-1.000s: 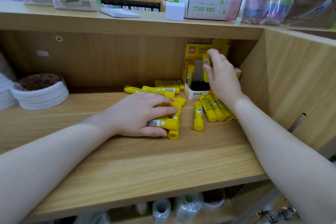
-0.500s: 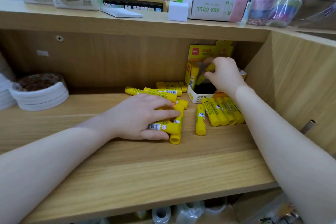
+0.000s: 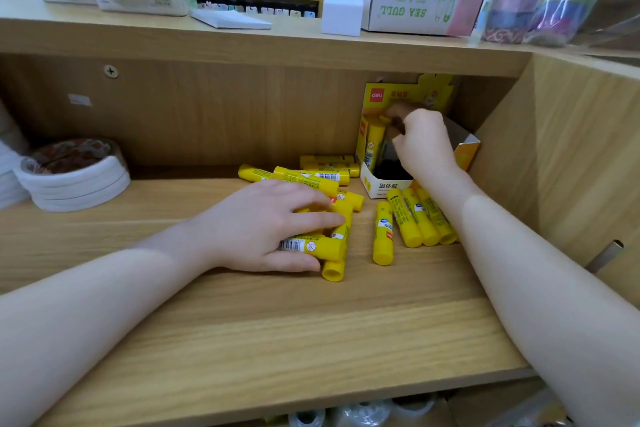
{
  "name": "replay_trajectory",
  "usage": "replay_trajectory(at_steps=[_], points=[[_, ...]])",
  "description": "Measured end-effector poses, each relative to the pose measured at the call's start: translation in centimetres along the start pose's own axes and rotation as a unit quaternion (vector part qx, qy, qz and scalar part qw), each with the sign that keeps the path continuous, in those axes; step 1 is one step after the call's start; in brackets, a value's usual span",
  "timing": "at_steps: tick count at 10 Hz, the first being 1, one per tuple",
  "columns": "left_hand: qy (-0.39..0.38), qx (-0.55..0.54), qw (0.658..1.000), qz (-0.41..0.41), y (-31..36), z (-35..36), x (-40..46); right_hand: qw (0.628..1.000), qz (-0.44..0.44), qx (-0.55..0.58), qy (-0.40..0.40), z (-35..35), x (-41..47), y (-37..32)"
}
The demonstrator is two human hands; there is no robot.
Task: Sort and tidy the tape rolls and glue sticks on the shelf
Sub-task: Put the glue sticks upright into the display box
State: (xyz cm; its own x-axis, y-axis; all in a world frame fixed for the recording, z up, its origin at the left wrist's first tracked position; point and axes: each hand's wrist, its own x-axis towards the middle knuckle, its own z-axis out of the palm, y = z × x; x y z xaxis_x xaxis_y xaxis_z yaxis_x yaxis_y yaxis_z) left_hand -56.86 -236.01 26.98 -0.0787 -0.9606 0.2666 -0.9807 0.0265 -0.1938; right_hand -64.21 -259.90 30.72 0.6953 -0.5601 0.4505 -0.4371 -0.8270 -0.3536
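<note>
Since a second ago the right hand (image 3: 424, 142) has dropped into the display box (image 3: 381, 184) at the far right of the shelf (image 3: 311, 340), fingers curled at an upright glue stick (image 3: 375, 139), though whether it grips one I cannot tell. Left hand (image 3: 266, 225) grips a near-centre clump of loose glue sticks (image 3: 323, 246). Risks: the light box could tip or slide, and the loose sticks roll off the near edge; tape rolls (image 3: 74, 177) sit untouched far left.

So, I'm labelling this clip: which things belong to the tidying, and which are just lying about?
Job:
loose glue sticks
glue stick box
tape rolls
left hand
right hand

Lying about:
SEA GULL box
white notepad
small white box
</note>
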Motion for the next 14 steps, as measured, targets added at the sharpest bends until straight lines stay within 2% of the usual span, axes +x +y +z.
replay_trajectory(at_steps=[2, 3, 4, 5, 6, 7, 8, 9, 10, 11, 12, 14], points=[[0.014, -0.008, 1.0, 0.009, 0.0, 0.1, -0.1, 0.997, -0.031, -0.067, -0.011, -0.7, -1.1, 0.2], [-0.001, -0.017, 1.0, -0.001, 0.1, 0.3, -0.2, 0.993, -0.058, -0.089, -0.046, -1.4, -1.5, 0.0], [-0.043, -0.018, 0.998, -0.031, -0.2, 0.7, -0.1, 0.989, -0.098, -0.104, -0.045, -2.5, -3.0, -0.5], [-0.051, -0.011, 0.998, -0.037, -0.3, 1.1, -0.1, 0.975, -0.215, -0.017, -0.051, -4.3, -5.8, -1.1], [-0.044, -0.029, 0.998, -0.037, -0.2, 0.5, -0.1, 0.917, -0.337, 0.006, -0.213, -4.8, -8.0, -0.8], [0.001, -0.006, 1.0, 0.012, 0.3, 0.0, -0.1, 0.894, -0.344, -0.023, -0.285, -5.3, -9.0, -1.0], [0.011, 0.001, 1.0, 0.019, 0.3, 0.0, -0.2, 0.887, -0.349, -0.065, -0.295, -4.8, -8.9, -1.2], [0.005, -0.001, 1.0, 0.014, 0.3, 0.0, -0.2, 0.872, -0.38, -0.154, -0.267, -4.4, -8.7, -1.6], [0.019, 0.011, 1.0, 0.016, 0.2, 0.1, -0.2, 0.914, -0.365, -0.072, -0.162, -5.3, -8.1, -1.5], [0.019, 0.006, 1.0, 0.017, 0.3, 0.1, -0.2, 0.965, -0.233, 0.117, -0.001, -6.0, -6.7, -0.9], [0.024, 0.002, 1.0, 0.02, 0.2, 0.1, -0.1, 0.976, -0.118, 0.168, 0.065, -5.0, -5.3, -0.7], [0.025, -0.001, 0.999, 0.025, 0.0, 0.2, -0.1, 0.994, -0.025, 0.09, 0.061, -2.9, -3.5, -0.2]])
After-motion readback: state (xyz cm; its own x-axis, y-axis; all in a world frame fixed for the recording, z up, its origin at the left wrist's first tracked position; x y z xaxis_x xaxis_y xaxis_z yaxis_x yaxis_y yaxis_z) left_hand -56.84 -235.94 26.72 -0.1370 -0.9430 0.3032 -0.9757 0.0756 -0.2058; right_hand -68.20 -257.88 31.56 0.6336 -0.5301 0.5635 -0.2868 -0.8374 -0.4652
